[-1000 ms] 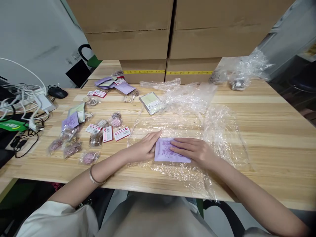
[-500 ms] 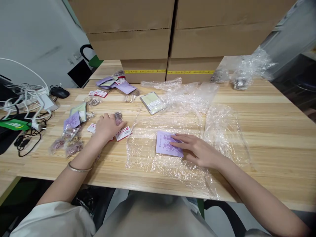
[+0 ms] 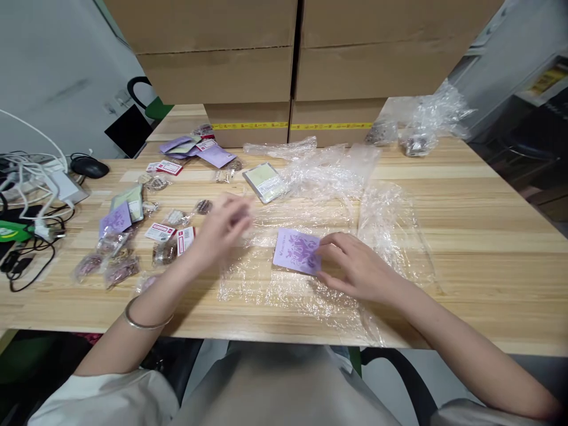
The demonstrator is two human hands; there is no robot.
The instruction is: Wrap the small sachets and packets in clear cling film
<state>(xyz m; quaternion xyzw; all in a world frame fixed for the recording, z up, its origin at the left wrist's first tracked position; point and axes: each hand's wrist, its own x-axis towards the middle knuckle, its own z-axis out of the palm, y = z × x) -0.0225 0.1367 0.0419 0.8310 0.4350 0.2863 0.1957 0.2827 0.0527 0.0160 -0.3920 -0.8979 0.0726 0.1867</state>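
Note:
My left hand (image 3: 224, 228), blurred by motion, is raised over the table between the small packets and the plastic wrap. Its fingers look bent; whether anything is in them cannot be made out. A purple printed sachet (image 3: 295, 251) lies on the clear bubble wrap (image 3: 261, 281). At the sachet's right edge is my right hand (image 3: 355, 266), fingers and thumb apart, fingertips touching or very near it. Left of my left hand lie red-bordered tags (image 3: 160, 231), a brown wrapped piece (image 3: 165, 252) and a dark round piece (image 3: 204, 206).
A green sachet (image 3: 265, 182) lies beyond the wrap. More purple sachets (image 3: 216, 156) and wrapped pieces (image 3: 122, 271) are on the left. Cardboard boxes (image 3: 248, 77) stand at the back. Cables (image 3: 31, 177) and a mouse (image 3: 90, 166) are far left; crumpled plastic (image 3: 437, 115) is far right.
My left hand left the sachet, reached to the packets on the left, then came back rightward. The pink round piece there no longer shows. My right hand slid to the sachet's right edge.

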